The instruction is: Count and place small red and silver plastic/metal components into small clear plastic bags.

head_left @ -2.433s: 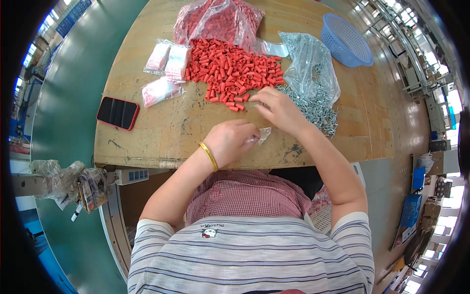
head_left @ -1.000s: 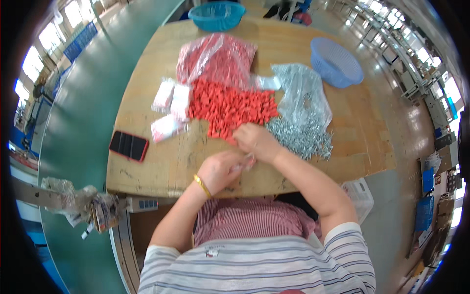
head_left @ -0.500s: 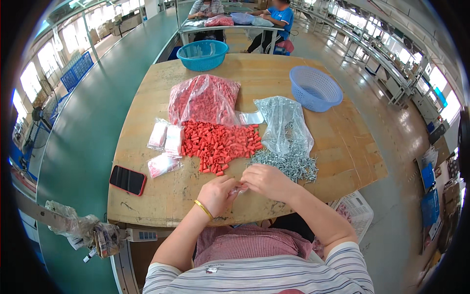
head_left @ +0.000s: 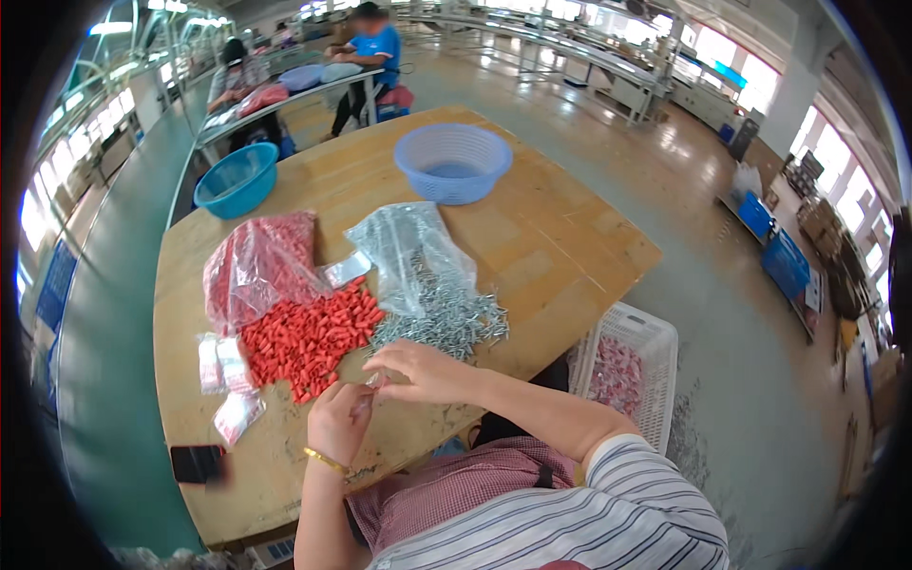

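Note:
Just in front of the piles, my two hands meet over a small clear plastic bag [head_left: 376,380] with a bit of pink or red showing in it. My left hand [head_left: 337,420], with a gold bracelet at the wrist, pinches the bag from the left. My right hand [head_left: 423,371] has its fingers and thumb at the bag's upper edge; the exact grip is partly hidden. Beyond my left hand lies a heap of red plastic sleeves [head_left: 302,344], spilling from a large clear bag [head_left: 258,256]. Near my right hand is a pile of silver screws [head_left: 446,312] by its clear bag [head_left: 404,249].
Flat small packets [head_left: 226,366] and a phone [head_left: 198,465] lie on the wooden table [head_left: 551,256] at left. A blue basin [head_left: 237,180] and a lavender basket [head_left: 453,166] stand at the far side. A white crate [head_left: 655,380] with packets sits at right. Two people work beyond.
My view has swung to the right, so the table sits further left and the white crate shows more. Both hands stay together at the small bag, the right hand's fingers now stretched over it.

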Motion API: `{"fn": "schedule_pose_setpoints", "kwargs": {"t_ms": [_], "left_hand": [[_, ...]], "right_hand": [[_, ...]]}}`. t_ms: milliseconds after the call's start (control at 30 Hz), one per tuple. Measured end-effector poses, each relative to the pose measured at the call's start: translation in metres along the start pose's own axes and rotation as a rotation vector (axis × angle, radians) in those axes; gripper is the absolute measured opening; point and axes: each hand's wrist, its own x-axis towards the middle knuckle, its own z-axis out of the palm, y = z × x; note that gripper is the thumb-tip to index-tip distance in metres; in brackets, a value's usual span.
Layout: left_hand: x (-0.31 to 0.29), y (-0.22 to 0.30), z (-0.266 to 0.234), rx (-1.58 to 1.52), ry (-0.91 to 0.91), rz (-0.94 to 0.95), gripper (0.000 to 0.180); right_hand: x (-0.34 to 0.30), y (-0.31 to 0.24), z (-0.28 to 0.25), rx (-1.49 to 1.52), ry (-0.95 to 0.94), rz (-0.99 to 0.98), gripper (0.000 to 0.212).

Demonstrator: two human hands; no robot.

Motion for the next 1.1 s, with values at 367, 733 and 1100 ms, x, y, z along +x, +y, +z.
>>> {"fn": "schedule_pose_setpoints", "kwargs": {"t_ms": [367, 733, 1100], "left_hand": [[-0.006, 0.002, 0.020, -0.796, 0.031, -0.614, 0.004], [-0.008, 0.012, 0.032, -1.137, 0.080, -0.638, 0.005], [-0.010, 0.003, 0.046, -0.938, -0.099, -0.633, 0.009]], "right_hand": [[-0.027, -0.016, 0.009, 0.561, 0.088, 0.485, 0.012], [-0.035, -0.011, 0.029, 0.807, 0.209, 0.527, 0.011], [-0.059, -0.021, 0.017, 0.456, 0.220, 0.444, 0.013]]}}
